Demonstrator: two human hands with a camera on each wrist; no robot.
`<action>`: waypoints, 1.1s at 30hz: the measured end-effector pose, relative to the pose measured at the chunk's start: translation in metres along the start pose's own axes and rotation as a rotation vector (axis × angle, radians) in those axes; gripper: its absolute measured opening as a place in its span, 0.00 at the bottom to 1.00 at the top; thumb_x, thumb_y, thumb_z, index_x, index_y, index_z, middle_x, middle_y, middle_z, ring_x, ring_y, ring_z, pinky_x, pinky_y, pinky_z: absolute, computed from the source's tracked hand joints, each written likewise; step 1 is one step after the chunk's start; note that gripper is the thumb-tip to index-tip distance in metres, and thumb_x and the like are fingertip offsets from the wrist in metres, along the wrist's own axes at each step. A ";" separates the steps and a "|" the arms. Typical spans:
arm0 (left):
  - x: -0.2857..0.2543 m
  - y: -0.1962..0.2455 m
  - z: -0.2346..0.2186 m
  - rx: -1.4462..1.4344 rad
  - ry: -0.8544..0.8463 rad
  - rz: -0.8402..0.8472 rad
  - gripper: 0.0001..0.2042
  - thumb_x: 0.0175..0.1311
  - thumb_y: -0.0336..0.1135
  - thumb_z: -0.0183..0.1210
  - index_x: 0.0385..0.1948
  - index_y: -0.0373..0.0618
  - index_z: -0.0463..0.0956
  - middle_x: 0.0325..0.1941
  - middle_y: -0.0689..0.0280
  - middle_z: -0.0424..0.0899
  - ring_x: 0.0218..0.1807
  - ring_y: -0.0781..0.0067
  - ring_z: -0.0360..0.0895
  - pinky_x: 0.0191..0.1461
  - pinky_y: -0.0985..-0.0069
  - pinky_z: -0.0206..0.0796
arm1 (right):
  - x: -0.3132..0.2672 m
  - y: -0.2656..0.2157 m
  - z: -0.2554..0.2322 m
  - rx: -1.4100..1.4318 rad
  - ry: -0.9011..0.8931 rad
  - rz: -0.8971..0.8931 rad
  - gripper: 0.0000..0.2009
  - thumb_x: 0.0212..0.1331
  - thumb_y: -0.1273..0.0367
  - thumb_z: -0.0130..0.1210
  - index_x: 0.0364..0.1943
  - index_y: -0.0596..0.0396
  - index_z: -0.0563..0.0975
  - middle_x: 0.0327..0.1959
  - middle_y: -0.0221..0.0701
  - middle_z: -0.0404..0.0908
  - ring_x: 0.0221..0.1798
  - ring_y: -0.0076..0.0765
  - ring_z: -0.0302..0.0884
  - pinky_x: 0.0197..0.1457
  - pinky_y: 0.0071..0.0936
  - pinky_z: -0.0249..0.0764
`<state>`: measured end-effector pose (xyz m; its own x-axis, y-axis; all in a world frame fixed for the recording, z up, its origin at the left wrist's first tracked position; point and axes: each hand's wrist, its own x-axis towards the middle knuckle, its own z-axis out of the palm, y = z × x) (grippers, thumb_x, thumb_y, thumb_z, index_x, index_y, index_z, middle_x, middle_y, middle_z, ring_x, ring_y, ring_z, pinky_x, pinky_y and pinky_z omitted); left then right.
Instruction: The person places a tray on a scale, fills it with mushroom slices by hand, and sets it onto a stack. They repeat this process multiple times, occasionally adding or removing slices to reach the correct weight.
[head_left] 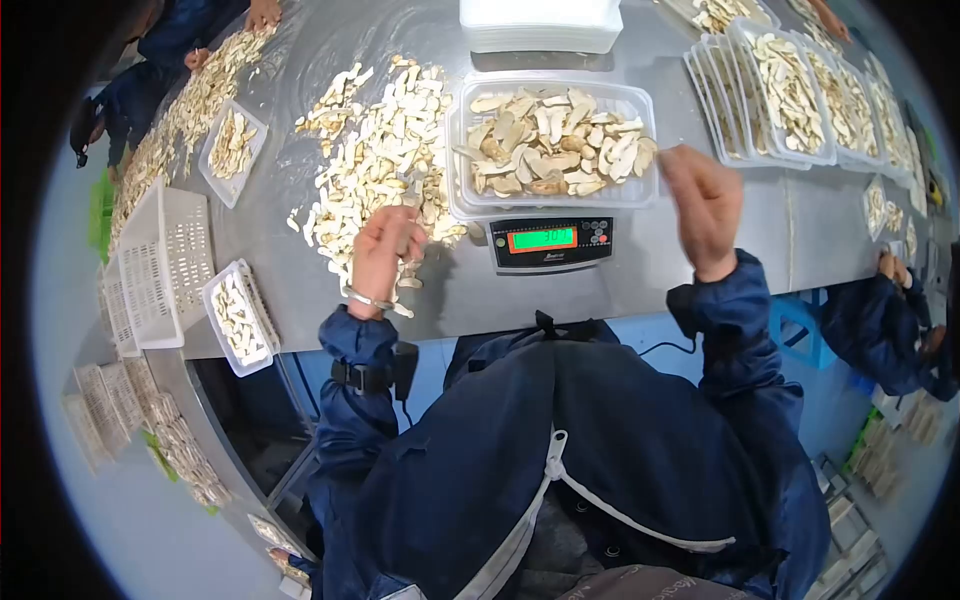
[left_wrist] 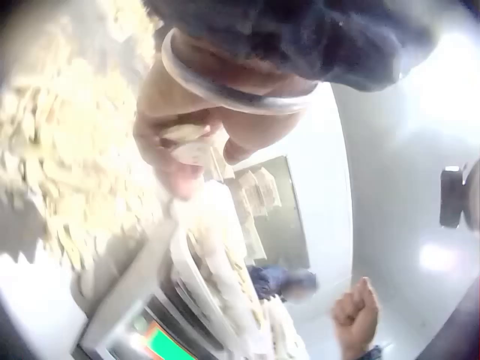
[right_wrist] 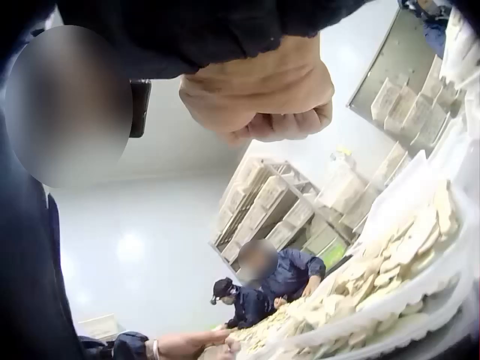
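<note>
My left hand is over the near edge of a pile of pale mushroom slices; in the left wrist view its curled fingers pinch a slice. A clear tray of slices rests on a digital scale with a lit green display; its last digit is hard to read. Just right of the tray, my right hand hangs above the table. The right wrist view shows that hand with fingers curled into the palm and nothing visible in it.
Stacked empty trays stand behind the scale. Filled trays lean in a row at the back right. On the left are a filled tray, white baskets and another filled tray. Other people work at both sides.
</note>
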<state>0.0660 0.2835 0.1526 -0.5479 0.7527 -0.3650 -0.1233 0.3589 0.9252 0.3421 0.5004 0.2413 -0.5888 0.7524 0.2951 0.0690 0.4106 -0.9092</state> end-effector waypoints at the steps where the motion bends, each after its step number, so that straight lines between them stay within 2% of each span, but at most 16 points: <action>1: 0.007 -0.005 -0.009 0.119 0.149 0.174 0.14 0.69 0.40 0.52 0.46 0.40 0.75 0.34 0.64 0.80 0.34 0.74 0.76 0.42 0.79 0.68 | 0.000 -0.008 -0.003 0.030 0.097 -0.002 0.14 0.65 0.72 0.51 0.21 0.66 0.69 0.16 0.25 0.60 0.22 0.17 0.53 0.24 0.22 0.52; 3: 0.008 0.003 -0.029 0.905 0.425 0.567 0.15 0.69 0.40 0.52 0.49 0.39 0.74 0.39 0.64 0.81 0.47 0.68 0.76 0.56 0.74 0.65 | -0.003 -0.017 -0.020 -0.070 0.097 0.006 0.13 0.65 0.73 0.51 0.22 0.66 0.70 0.16 0.26 0.60 0.22 0.19 0.55 0.24 0.21 0.52; 4: 0.004 0.009 -0.030 0.809 0.396 0.510 0.17 0.70 0.41 0.52 0.50 0.37 0.73 0.44 0.63 0.81 0.49 0.67 0.76 0.57 0.74 0.64 | -0.007 -0.021 -0.019 -0.097 0.082 -0.026 0.13 0.64 0.73 0.51 0.22 0.66 0.70 0.16 0.27 0.61 0.21 0.21 0.56 0.24 0.23 0.53; 6: -0.003 0.019 -0.021 0.394 0.102 0.305 0.18 0.70 0.43 0.51 0.51 0.37 0.73 0.47 0.62 0.81 0.51 0.67 0.76 0.57 0.73 0.65 | -0.014 -0.035 -0.006 -0.150 0.048 -0.089 0.13 0.63 0.73 0.51 0.21 0.65 0.69 0.16 0.30 0.62 0.20 0.25 0.59 0.24 0.26 0.55; 7: -0.007 0.023 -0.015 0.191 -0.046 0.201 0.19 0.71 0.44 0.50 0.51 0.36 0.72 0.48 0.62 0.80 0.51 0.66 0.76 0.56 0.73 0.65 | -0.015 -0.026 0.016 -0.231 0.066 -0.314 0.13 0.61 0.72 0.53 0.20 0.63 0.69 0.16 0.34 0.64 0.20 0.38 0.62 0.25 0.32 0.59; 8: -0.012 0.027 -0.007 0.044 -0.215 0.115 0.19 0.71 0.45 0.49 0.50 0.36 0.73 0.47 0.62 0.81 0.51 0.68 0.76 0.56 0.74 0.65 | -0.020 -0.030 0.028 -0.237 -0.168 -0.224 0.10 0.58 0.71 0.55 0.22 0.61 0.71 0.19 0.36 0.68 0.24 0.47 0.65 0.30 0.37 0.62; 9: -0.018 0.029 0.001 -0.105 -0.386 0.026 0.20 0.71 0.46 0.49 0.50 0.37 0.74 0.47 0.62 0.81 0.51 0.70 0.76 0.56 0.75 0.65 | -0.021 -0.033 0.046 -0.276 -0.378 -0.314 0.07 0.55 0.71 0.57 0.26 0.58 0.73 0.23 0.36 0.70 0.29 0.48 0.67 0.34 0.38 0.64; 11: -0.035 0.031 0.019 -0.243 -0.466 -0.041 0.20 0.72 0.46 0.46 0.47 0.35 0.75 0.45 0.62 0.81 0.49 0.74 0.75 0.54 0.79 0.65 | -0.043 -0.039 0.103 -0.271 -0.491 -0.454 0.06 0.50 0.73 0.57 0.32 0.56 0.75 0.34 0.36 0.73 0.40 0.44 0.70 0.43 0.38 0.67; 13: -0.044 0.023 0.022 -0.178 -0.469 0.048 0.19 0.72 0.45 0.47 0.42 0.35 0.76 0.42 0.64 0.81 0.45 0.79 0.74 0.49 0.82 0.65 | -0.057 -0.040 0.144 -0.266 -0.537 -0.511 0.08 0.50 0.73 0.57 0.33 0.61 0.75 0.36 0.38 0.75 0.45 0.45 0.72 0.51 0.39 0.69; 15: -0.050 0.013 0.012 -0.161 -0.436 0.063 0.18 0.72 0.45 0.47 0.38 0.36 0.76 0.38 0.66 0.79 0.41 0.82 0.72 0.45 0.83 0.64 | -0.067 -0.039 0.176 -0.282 -0.556 -0.564 0.08 0.50 0.73 0.56 0.32 0.63 0.75 0.37 0.41 0.75 0.45 0.48 0.72 0.51 0.39 0.70; 17: -0.059 0.003 -0.005 -0.180 -0.373 -0.012 0.17 0.71 0.44 0.48 0.34 0.37 0.76 0.33 0.70 0.78 0.37 0.85 0.70 0.41 0.84 0.63 | -0.075 -0.048 0.192 -0.274 -0.631 -0.479 0.07 0.50 0.73 0.55 0.30 0.63 0.74 0.36 0.43 0.76 0.45 0.50 0.72 0.50 0.37 0.71; 18: -0.066 0.008 -0.010 -0.159 -0.344 0.052 0.17 0.71 0.44 0.48 0.28 0.39 0.74 0.28 0.74 0.74 0.32 0.87 0.65 0.36 0.84 0.60 | -0.079 -0.052 0.201 -0.214 -0.588 -0.494 0.06 0.49 0.73 0.55 0.28 0.63 0.74 0.34 0.43 0.76 0.44 0.50 0.72 0.48 0.38 0.71; 22: -0.074 -0.017 -0.038 -0.135 -0.328 0.037 0.18 0.72 0.43 0.47 0.24 0.39 0.71 0.26 0.73 0.72 0.29 0.86 0.63 0.33 0.81 0.58 | -0.098 -0.056 0.233 -0.270 -0.632 -0.444 0.06 0.48 0.72 0.55 0.23 0.63 0.74 0.30 0.43 0.75 0.40 0.49 0.73 0.46 0.39 0.71; 28: -0.074 -0.008 -0.043 -0.132 -0.501 -0.085 0.20 0.72 0.46 0.47 0.26 0.38 0.74 0.26 0.72 0.74 0.30 0.85 0.66 0.35 0.82 0.60 | -0.109 -0.059 0.242 -0.358 -0.513 -0.512 0.07 0.45 0.71 0.55 0.20 0.62 0.76 0.26 0.44 0.77 0.35 0.50 0.74 0.43 0.40 0.71; 31: -0.072 -0.006 -0.035 -0.098 -0.495 -0.052 0.21 0.71 0.48 0.48 0.26 0.38 0.76 0.26 0.72 0.75 0.31 0.86 0.67 0.36 0.83 0.61 | -0.113 -0.058 0.242 -0.508 -0.673 -0.437 0.08 0.44 0.70 0.54 0.17 0.63 0.76 0.23 0.44 0.77 0.33 0.50 0.74 0.41 0.40 0.71; 33: -0.072 -0.006 -0.028 -0.147 -0.488 -0.058 0.21 0.71 0.48 0.48 0.26 0.38 0.76 0.26 0.73 0.74 0.31 0.87 0.66 0.35 0.83 0.61 | -0.111 -0.059 0.236 -0.491 -0.653 -0.455 0.10 0.44 0.69 0.54 0.15 0.63 0.76 0.20 0.44 0.76 0.31 0.50 0.74 0.41 0.40 0.71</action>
<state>0.0830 0.2114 0.1759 -0.0909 0.9166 -0.3894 -0.2758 0.3526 0.8942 0.2131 0.2715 0.1932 -0.9685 0.0881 0.2330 -0.0347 0.8785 -0.4764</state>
